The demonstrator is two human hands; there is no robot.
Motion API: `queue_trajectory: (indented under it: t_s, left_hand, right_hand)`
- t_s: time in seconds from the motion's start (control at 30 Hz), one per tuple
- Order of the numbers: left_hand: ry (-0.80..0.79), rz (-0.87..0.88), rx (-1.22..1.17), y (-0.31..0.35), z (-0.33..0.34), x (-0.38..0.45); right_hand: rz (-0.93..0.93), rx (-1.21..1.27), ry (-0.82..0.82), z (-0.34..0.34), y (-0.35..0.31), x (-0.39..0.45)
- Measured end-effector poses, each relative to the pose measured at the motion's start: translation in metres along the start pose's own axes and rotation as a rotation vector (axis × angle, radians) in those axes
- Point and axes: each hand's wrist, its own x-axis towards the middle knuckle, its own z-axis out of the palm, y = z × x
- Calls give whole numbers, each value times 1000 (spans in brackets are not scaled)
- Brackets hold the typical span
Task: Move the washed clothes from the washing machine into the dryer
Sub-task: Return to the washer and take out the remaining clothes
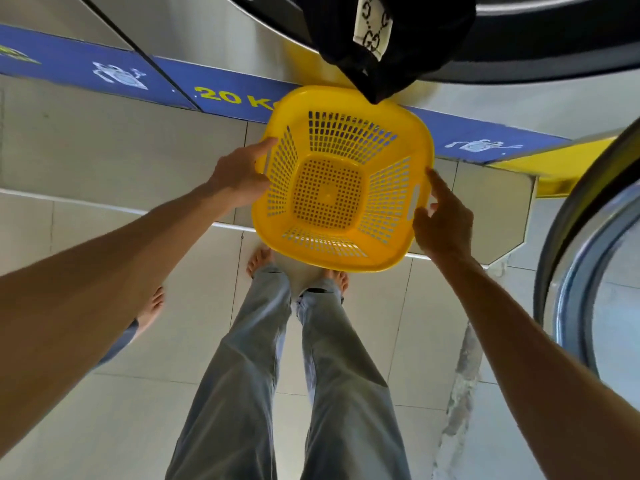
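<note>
Floor: pale grey tiles are seen underfoot, with a rough cement patch running down the right side.
Room: a stainless machine front is seen ahead, crossed by a blue band lettered "20 K" in yellow-green and printed with white washer icons.
Door: a round glass door is swung open at the right edge.
Opening: the dark rim of the washing machine is seen at the top right.
Clothes: a black garment is draped out of the opening, hanging point-down, long axis vertical; a cream patterned label is sewn on it.
Garment tip: it is hung just above the far rim of the basket; contact cannot be told.
Basket: a yellow perforated basket is held off the floor below the opening, mouth faced up towards the camera.
Left hand: it is curled round the basket's left rim, forefinger laid along the edge.
Right hand: the right rim is gripped beside the handle slot, forefinger extended along the rim.
Person: bare feet and light grey jeans are seen below the basket.
Bystander: another bare foot is caught at the left.
</note>
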Motion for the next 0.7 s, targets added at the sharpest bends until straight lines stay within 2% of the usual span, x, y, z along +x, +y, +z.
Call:
queue_trajectory:
  t_s: [0.13, 0.23, 0.3, 0.37, 0.53, 0.6, 0.7]
  left_hand:
    - [152, 60, -112, 43, -20, -16]
    - [171, 204, -275, 83, -36, -24]
    - [241, 229, -406, 112, -46, -29]
    - [362, 223, -464, 133, -52, -33]
    - [469, 151, -538, 141, -54, -31]
    - [477, 159, -602, 136, -52, -36]
    - [405, 122, -666, 125, -47, -44]
  right_hand:
    - [-69, 183, 347, -34, -37, 5]
    - [-242, 238, 507, -61, -84, 19]
    - [-368, 247, 556, -78, -116, 33]
    - [-463, 173, 514, -92, -143, 47]
    - [-437, -300, 65, -92, -177, 86]
    - [-449, -370, 83, -88, -182, 96]
    - [-454, -262, 188, -96, -185, 100]
